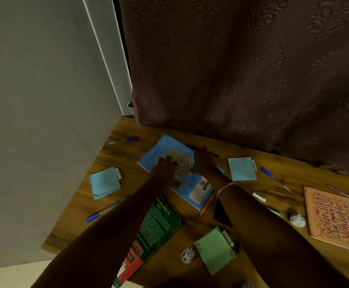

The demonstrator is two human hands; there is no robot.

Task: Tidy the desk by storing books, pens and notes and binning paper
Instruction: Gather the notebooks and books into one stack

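Both hands on the blue book at mid-frame.

The left hand [166,166] lies with fingers spread flat on the cover of the blue book [169,146], which rests on the table [133,180]. The right hand [203,161] sits at the book's right edge, and its grip is too dark to tell. A green book [159,223] lies below, and blue notes [105,181] lie at the left.
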